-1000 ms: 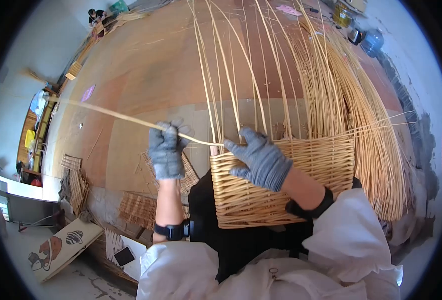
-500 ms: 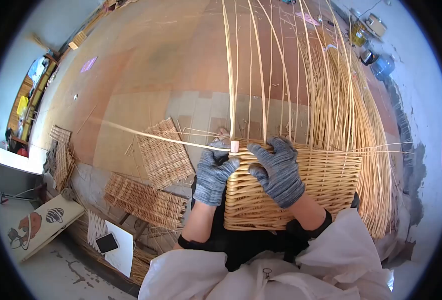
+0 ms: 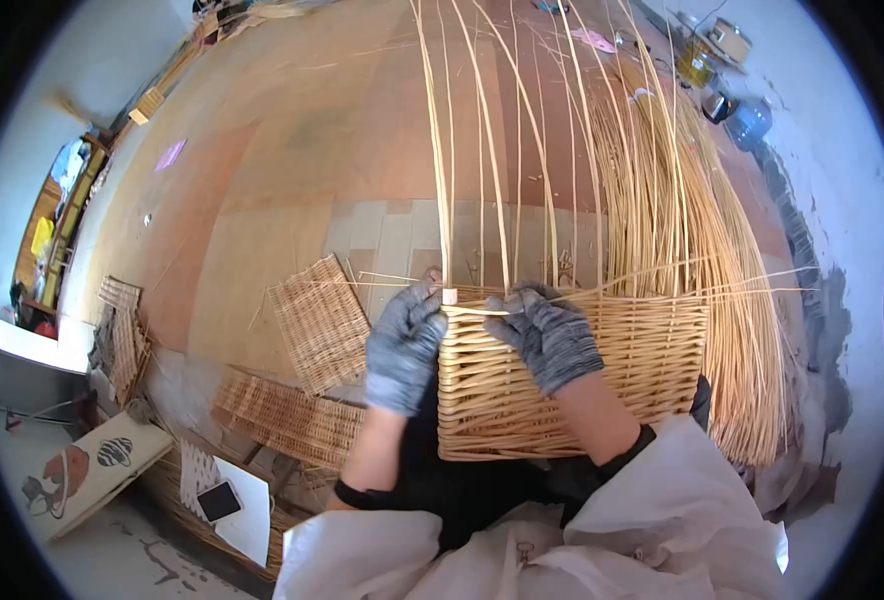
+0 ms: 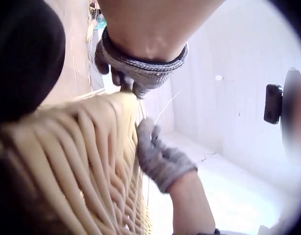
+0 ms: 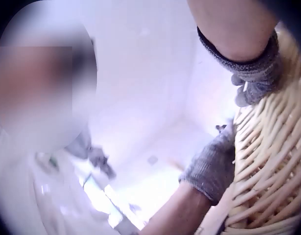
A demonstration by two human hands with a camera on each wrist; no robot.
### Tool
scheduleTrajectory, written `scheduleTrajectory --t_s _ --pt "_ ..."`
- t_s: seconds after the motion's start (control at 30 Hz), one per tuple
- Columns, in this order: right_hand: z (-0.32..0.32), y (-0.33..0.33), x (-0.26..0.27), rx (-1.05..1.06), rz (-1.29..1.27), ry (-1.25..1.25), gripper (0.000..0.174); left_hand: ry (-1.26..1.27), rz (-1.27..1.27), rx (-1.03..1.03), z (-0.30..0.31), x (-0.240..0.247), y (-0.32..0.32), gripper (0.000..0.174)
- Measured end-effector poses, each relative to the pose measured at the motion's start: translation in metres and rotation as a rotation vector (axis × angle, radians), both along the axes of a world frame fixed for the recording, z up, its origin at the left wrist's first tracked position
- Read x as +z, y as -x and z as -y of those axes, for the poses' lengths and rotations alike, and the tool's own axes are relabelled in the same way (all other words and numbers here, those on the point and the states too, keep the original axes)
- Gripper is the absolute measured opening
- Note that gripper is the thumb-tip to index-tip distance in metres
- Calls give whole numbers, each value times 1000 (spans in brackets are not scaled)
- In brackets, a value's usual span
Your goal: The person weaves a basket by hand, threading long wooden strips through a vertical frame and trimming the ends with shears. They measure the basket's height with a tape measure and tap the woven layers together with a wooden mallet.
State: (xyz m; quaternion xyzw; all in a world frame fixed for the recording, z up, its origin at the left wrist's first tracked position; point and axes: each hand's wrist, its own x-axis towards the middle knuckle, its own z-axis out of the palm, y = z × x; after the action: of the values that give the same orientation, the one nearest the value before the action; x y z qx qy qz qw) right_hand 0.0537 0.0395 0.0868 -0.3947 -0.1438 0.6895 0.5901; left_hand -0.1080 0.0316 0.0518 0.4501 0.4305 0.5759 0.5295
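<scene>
A woven wicker basket [image 3: 582, 390] stands on its side edge against the person's lap, with tall uprights [image 3: 500, 200] rising from its top edge. My gloved left hand [image 3: 405, 340] grips the basket's left corner beside a pale square corner post [image 3: 450, 296], thumb in front and the other fingers partly hidden behind. Along the top edge, my gloved right hand [image 3: 550, 335] pinches a wicker strand [image 3: 477, 312] that bends round the post and runs right. Both wrist views show the hands at the rim, the left hand [image 4: 143, 76] and right hand [image 4: 162, 159] close together.
A large bundle of long wicker rods [image 3: 652, 190] lies to the right of the basket. Woven panels [image 3: 320, 322] lie on the floor at left, near a phone [image 3: 219, 501] on a white sheet. A water jug [image 3: 749, 122] stands by the right wall.
The strand, earlier stretched out to the left, now bends round the corner post and runs right along the rim. The left hand came in to the corner; the right hand now pinches the strand.
</scene>
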Motion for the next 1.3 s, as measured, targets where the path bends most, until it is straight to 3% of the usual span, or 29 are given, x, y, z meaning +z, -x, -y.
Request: scheduleTrajectory --t_s 0.07,0.13,0.23,0.3,0.33,0.43,0.5,0.57,0.63,0.7,0.83,0.93,0.97,1.0,1.07,1.13,1.23,1.3 --pt "1 -8 -4 32 -9 60 15 119 -88 -180 -18 11 14 36" --pt "9 -8 12 30 148 103 13 164 -123 -412 -34 14 15 35" --pt "26 -37 18 19 506 -13 12 85 -224 -423 -40 1 17 33" --pt "65 -71 14 217 926 101 18 115 -147 -352 -35 -7 15 29" --pt "90 -84 6 299 922 135 19 117 -105 -296 -30 -6 11 25" --pt "148 -95 -11 355 265 247 22 206 31 -286 -16 17 5 13" --pt "160 -91 -12 314 -27 236 24 105 16 -284 -5 28 2 13" --pt "159 -88 -10 290 -205 186 27 -6 -184 -273 9 60 -2 13" --pt "158 -88 -11 279 -290 115 30 -29 -156 -251 33 104 -26 12" --pt "158 -89 -22 268 -235 -34 33 -96 -282 -206 53 123 -50 17" --pt "159 -114 -31 372 49 172 34 -238 -662 -52 85 140 -96 13" --pt "146 -154 -29 359 463 5 31 -308 -702 45 99 109 -120 13" --pt "136 -153 2 388 372 66 29 -357 -636 168 99 83 -132 10" --pt "119 -150 35 416 286 121 26 -357 -750 200 100 84 -143 11" --pt "82 -150 8 354 127 122 22 -353 -976 258 92 90 -162 13" --pt "48 -154 0 346 79 113 20 -383 -1035 295 77 79 -175 14" --pt "12 -164 6 496 282 -98 18 -305 -1090 336 65 75 -191 19" --pt "-8 -169 27 602 573 -104 22 -347 -1109 387 63 71 -199 24"
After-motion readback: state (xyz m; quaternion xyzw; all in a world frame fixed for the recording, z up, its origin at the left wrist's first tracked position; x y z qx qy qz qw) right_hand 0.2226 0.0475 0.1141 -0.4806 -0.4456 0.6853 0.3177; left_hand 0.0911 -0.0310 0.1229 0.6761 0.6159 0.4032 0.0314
